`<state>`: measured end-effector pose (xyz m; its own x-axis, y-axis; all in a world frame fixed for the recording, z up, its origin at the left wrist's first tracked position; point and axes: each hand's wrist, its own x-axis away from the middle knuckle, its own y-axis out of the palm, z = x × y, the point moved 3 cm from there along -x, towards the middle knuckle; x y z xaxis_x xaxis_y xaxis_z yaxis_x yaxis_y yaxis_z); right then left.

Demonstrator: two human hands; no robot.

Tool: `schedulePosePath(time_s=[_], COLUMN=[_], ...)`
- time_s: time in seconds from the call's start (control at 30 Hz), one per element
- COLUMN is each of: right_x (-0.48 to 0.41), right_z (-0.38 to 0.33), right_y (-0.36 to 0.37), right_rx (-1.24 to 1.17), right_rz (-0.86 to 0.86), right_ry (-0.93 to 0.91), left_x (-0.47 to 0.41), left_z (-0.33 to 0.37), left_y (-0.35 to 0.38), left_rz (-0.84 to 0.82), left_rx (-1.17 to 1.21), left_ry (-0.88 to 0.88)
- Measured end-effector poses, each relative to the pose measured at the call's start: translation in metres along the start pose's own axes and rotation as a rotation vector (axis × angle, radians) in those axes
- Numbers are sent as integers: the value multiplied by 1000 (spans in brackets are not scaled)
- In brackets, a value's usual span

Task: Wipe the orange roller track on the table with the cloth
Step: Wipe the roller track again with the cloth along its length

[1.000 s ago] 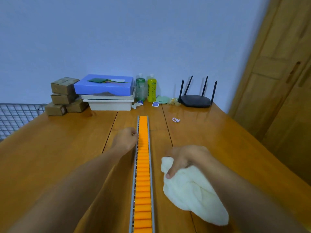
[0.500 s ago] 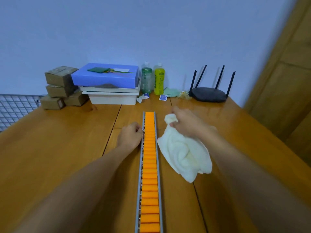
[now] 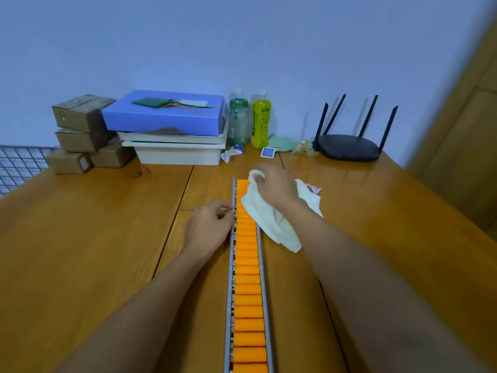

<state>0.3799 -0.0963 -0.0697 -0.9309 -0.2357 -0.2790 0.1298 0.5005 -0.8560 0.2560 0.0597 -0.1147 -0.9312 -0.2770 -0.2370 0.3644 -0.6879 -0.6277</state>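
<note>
The orange roller track [image 3: 247, 289], orange rollers in a grey metal frame, runs down the middle of the wooden table [image 3: 88, 238] from mid-table to the bottom edge of view. My right hand [image 3: 274, 188] grips a cream cloth [image 3: 271, 224] and holds it over the track's far end; part of the cloth lies on the far rollers and the rest drapes onto the table to the right. My left hand [image 3: 209, 227] rests curled against the left rail of the track, just nearer than the cloth.
At the back stand cardboard boxes [image 3: 80, 133], a blue box on white trays [image 3: 172, 127], two bottles [image 3: 250, 119] and a black router [image 3: 349, 146]. A small blue packet [image 3: 267, 152] lies behind the track. A wire rack [image 3: 18, 165] is at the left, wooden doors at the right.
My right hand carried the cloth from the near right of the track forward and left onto its far end. My left hand stayed against the left rail.
</note>
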Motion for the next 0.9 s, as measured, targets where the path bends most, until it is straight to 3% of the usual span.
schedulePosePath(time_s=[0.17, 0.53, 0.9], right_x=[7, 42, 98], right_z=[6, 12, 12], right_y=[16, 8, -9], right_rx=[-12, -14, 53], right_rz=[-92, 12, 23], right_ry=[57, -28, -106], left_x=[-1, 2, 14], left_z=[0, 3, 4], left_y=[2, 0, -8], left_rz=[-6, -6, -53], left_rx=[-27, -42, 186], left_ry=[3, -8, -64])
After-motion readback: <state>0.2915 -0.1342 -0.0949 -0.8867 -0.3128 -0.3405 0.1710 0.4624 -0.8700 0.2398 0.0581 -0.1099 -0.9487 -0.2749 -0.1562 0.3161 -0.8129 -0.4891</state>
